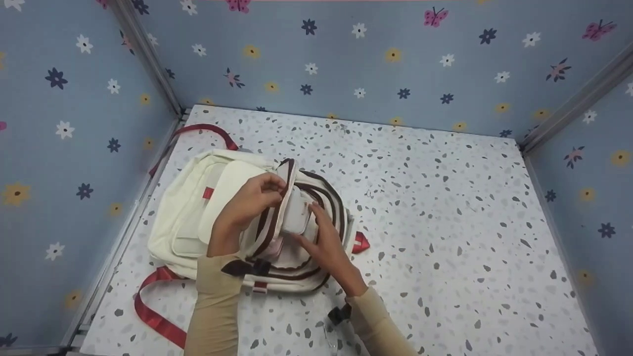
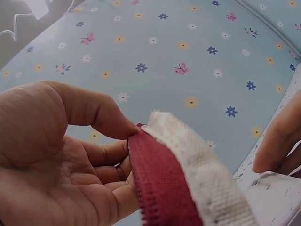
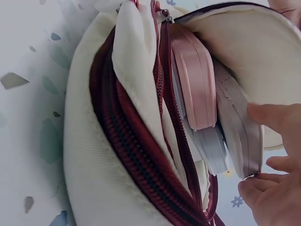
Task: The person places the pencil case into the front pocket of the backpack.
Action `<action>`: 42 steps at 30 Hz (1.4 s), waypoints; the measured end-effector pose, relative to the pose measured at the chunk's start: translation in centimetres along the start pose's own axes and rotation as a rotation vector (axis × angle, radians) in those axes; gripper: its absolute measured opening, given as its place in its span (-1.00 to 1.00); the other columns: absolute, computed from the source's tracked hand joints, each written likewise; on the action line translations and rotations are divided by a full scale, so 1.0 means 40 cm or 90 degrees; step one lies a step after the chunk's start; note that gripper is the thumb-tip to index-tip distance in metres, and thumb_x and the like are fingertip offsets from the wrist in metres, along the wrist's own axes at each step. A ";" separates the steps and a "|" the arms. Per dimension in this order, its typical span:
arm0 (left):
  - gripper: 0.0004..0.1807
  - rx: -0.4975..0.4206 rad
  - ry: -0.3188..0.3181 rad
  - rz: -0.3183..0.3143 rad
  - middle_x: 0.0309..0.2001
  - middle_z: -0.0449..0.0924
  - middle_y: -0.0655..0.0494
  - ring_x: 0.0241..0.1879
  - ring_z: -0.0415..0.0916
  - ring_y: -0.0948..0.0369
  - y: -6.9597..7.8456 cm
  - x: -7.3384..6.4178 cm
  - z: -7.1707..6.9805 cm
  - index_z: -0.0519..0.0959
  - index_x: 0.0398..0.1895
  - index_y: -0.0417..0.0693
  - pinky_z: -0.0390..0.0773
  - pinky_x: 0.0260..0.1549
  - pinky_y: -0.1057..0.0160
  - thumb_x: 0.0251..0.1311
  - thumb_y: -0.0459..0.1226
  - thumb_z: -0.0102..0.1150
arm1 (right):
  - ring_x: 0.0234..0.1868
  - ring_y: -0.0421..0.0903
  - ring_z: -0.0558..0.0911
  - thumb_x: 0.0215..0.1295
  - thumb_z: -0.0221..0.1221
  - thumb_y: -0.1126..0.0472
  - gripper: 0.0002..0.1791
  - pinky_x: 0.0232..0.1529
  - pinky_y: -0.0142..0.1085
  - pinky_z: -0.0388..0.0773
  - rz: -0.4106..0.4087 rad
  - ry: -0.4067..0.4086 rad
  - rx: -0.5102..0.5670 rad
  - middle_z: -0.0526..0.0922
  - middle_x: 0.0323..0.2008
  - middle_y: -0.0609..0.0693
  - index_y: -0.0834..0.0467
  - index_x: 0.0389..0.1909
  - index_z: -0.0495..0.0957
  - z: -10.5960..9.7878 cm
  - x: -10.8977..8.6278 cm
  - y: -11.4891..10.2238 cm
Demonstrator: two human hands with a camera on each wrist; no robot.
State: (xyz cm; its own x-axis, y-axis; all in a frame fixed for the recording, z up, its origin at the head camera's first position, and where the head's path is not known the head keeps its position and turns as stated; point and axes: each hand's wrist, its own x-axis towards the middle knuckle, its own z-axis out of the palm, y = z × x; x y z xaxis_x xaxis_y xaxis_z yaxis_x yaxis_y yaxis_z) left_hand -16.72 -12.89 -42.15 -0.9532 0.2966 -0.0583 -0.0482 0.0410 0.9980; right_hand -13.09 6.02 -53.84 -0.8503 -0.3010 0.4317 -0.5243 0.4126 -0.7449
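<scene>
A cream backpack with dark red zips lies on the speckled table, one pocket unzipped. My left hand pinches the zipped edge of that pocket's flap between thumb and fingers and holds it up. At the pocket's mouth, my right hand grips a pale grey, rounded box-like case by its end, thumb on one side and fingers on the other. Beside it in the pocket sits a pink case of similar shape. Another light grey case shows partly behind the pink one.
Red straps trail from the bag across the table's left part. A red tab sticks out at its right end. Blue flowered panels with metal posts stand around the white speckled table.
</scene>
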 end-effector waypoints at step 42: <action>-0.77 -0.002 -0.039 0.021 -0.30 0.41 -0.19 -0.32 0.38 0.10 -0.006 0.014 0.027 0.37 -0.26 -0.42 0.41 -0.39 0.26 -0.06 -0.60 -0.13 | 0.05 0.23 0.34 -0.02 -0.21 0.67 -0.12 0.00 -0.04 0.29 0.095 -0.085 0.188 0.13 0.19 0.29 0.25 0.32 -0.38 -0.015 -0.003 -0.150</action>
State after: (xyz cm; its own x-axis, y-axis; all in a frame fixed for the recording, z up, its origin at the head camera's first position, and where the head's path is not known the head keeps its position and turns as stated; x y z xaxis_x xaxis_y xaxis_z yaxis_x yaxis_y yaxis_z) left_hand -16.91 -11.68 -42.44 -0.9340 0.3563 -0.0263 -0.0175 0.0277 0.9995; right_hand -9.86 4.09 -49.12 -0.8926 -0.3742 0.2515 -0.3426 0.2005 -0.9178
